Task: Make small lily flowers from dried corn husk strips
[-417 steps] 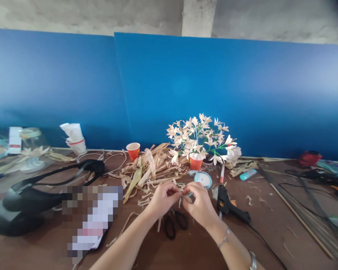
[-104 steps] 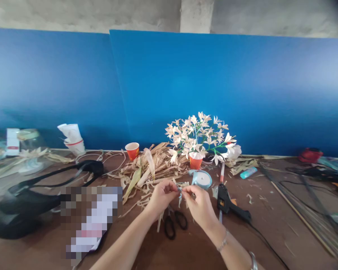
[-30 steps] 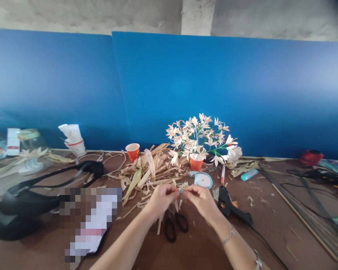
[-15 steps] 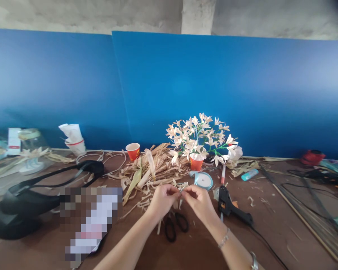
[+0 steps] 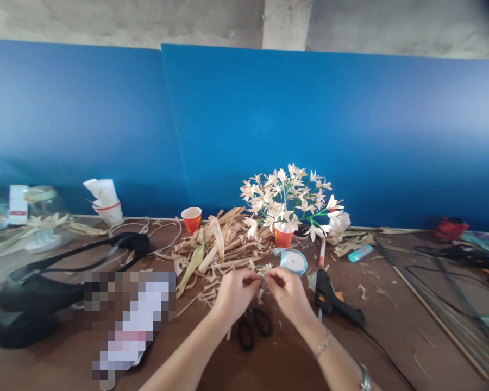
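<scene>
My left hand [image 5: 237,289] and my right hand [image 5: 284,288] meet fingertip to fingertip over the table, both closed in a pinch. Between them is a small pale piece, mostly hidden by the fingers and too small to name. Black-handled scissors [image 5: 245,332] lie just below, their blades partly covered by my hands. Right behind my right hand is a roll of light blue ribbon [image 5: 294,262]. A black glue gun [image 5: 330,300] rests to the right of that hand. Dried corn husks [image 5: 228,247] are heaped behind my left hand.
White husk flowers [image 5: 283,198] on green stems stand in a red paper cup [image 5: 284,237]. Another red cup [image 5: 192,220] is at the back. A black strapped object [image 5: 28,304] and a blurred-out phone-like item [image 5: 134,320] lie left. Thin sticks [image 5: 440,320] lie right.
My hands stay pinched together in almost the same spot, with only slight finger movement. The whole view has shifted very slightly.
</scene>
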{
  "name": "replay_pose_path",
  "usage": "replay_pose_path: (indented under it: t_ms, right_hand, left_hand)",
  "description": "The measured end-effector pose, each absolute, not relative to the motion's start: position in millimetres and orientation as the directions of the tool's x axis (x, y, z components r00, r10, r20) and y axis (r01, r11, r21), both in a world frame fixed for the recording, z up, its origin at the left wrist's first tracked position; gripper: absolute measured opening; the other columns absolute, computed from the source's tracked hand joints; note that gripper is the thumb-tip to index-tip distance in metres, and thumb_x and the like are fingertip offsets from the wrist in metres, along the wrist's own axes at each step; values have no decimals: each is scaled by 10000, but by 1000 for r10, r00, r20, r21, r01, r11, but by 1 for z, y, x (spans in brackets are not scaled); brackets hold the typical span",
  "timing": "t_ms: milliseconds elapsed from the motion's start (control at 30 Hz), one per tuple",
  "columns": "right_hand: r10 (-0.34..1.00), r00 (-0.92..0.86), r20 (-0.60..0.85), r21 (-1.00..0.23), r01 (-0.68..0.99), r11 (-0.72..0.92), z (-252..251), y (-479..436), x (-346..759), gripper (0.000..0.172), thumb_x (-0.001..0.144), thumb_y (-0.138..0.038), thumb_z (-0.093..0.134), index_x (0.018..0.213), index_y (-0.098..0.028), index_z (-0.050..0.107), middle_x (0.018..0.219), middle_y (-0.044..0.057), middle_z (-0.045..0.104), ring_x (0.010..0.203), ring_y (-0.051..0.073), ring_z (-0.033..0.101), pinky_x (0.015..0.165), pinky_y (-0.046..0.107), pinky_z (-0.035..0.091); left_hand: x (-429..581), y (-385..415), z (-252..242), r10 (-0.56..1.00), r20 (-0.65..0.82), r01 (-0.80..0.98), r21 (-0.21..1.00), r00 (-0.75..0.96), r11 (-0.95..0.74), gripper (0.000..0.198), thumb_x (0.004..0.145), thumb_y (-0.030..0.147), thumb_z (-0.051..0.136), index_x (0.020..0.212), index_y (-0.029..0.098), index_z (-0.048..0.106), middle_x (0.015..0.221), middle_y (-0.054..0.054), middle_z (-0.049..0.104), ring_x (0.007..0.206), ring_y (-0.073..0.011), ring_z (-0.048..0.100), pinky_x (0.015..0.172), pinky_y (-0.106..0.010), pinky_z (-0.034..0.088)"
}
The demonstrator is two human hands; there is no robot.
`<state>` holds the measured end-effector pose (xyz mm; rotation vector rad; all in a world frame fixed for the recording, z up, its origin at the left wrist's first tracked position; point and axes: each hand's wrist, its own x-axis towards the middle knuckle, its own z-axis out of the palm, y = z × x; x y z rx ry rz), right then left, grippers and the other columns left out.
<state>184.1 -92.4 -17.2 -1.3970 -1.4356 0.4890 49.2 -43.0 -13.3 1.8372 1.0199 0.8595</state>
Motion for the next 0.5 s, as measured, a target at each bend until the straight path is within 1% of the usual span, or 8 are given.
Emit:
replay_pose_path:
  t_ms: [167, 300, 400, 500]
  right_hand:
    - [927, 198, 320, -865, 459, 201, -16, -92, 187, 167, 767, -276, 515, 704, -156, 613, 673, 29, 631, 630, 158, 558, 591, 244, 438]
    - [941, 175, 290, -871, 455, 184, -15, -92, 192, 158, 752, -274, 530, 721, -157, 632, 667, 20, 639, 627, 155, 563, 574, 234, 432]
    - [949, 166, 267, -877, 451, 168, -19, -91, 193, 180, 757, -289, 517, 711, -154, 627, 629, 12, 621, 585, 146, 551, 540, 228, 424]
    - [966, 150, 212, -884, 450, 124, -22, -90, 192, 200, 766, -301, 494, 715, -153, 619, 603, 11, 615, 549, 143, 555, 522, 229, 429]
  left_hand:
    - [49, -43, -13, 899, 175, 332, 887, 401, -321, 194, 683, 258, 523, 722, 155, 683, 658, -32, 671, 619, -174, 594, 582, -243, 421]
    - [48, -39, -15, 902, 161, 263, 923, 400, -281, 189, 675, 258, 533, 703, 139, 677, 629, -30, 658, 595, -159, 574, 562, -235, 407]
    - [48, -36, -17, 906, 126, 186, 958, 405, -217, 196, 661, 276, 557, 694, 120, 671, 581, -20, 625, 525, -125, 518, 500, -212, 361]
    - [48, -36, -16, 905, 52, 122, 986, 423, -113, 211, 641, 294, 578, 680, 104, 661, 501, 9, 552, 443, -82, 413, 440, -197, 273]
